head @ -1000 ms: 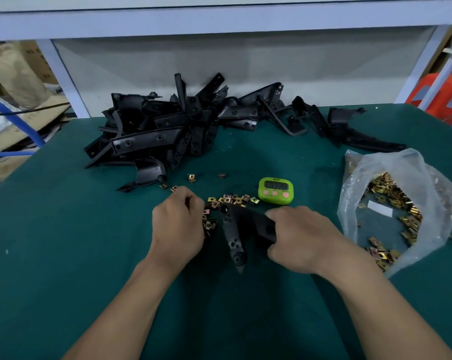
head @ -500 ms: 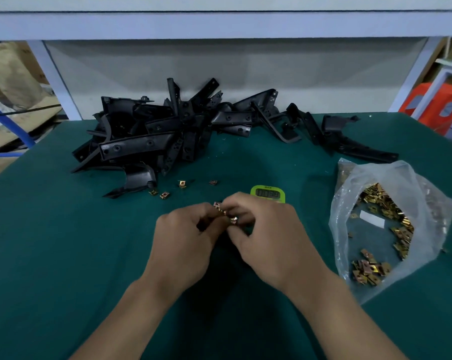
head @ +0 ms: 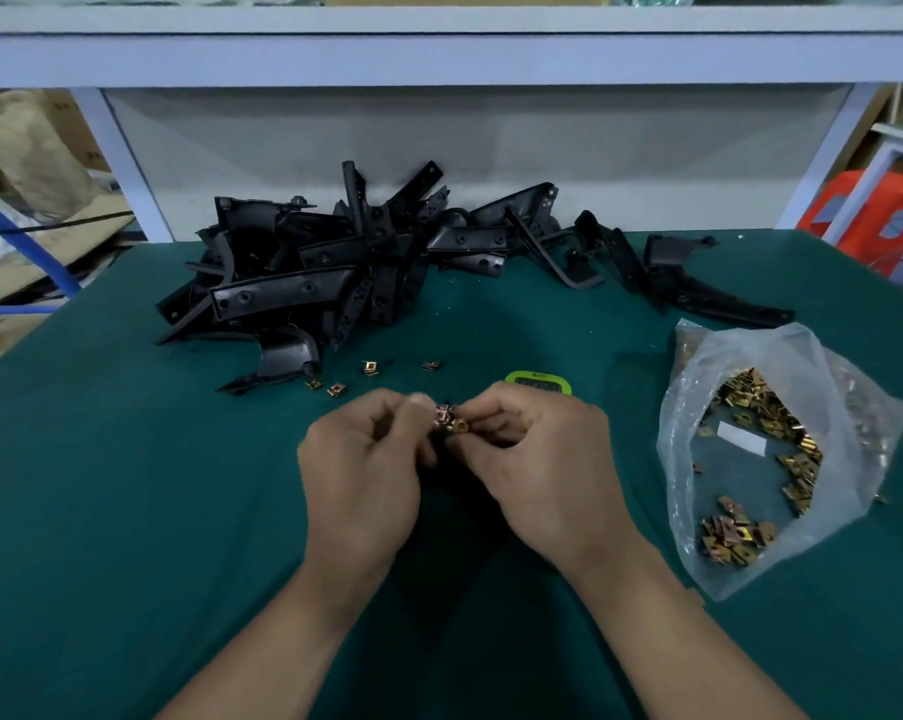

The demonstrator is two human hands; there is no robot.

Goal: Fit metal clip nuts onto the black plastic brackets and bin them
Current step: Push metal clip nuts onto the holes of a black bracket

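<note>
Closer together now, my left hand (head: 361, 475) and right hand (head: 548, 470) pinch clip nuts (head: 449, 420) between fingertips. Brackets (head: 309, 283) heap on the green mat (head: 127, 511) under a white shelf (head: 439, 54).

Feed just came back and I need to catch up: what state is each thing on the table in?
Left hand, fingers pinching the held clip nuts.
Right hand, fingers pinching them too.
Bracket pile, heaped, untouched.
Plastic bag, open, bagged clip nuts showing inside.
Loose clip nuts, scattered beside the pile.
Timer, partly hidden behind the right hand.

bracket pile (head: 335, 272) behind, nut bag (head: 766, 459) right, open mat (head: 101, 485) left
</note>
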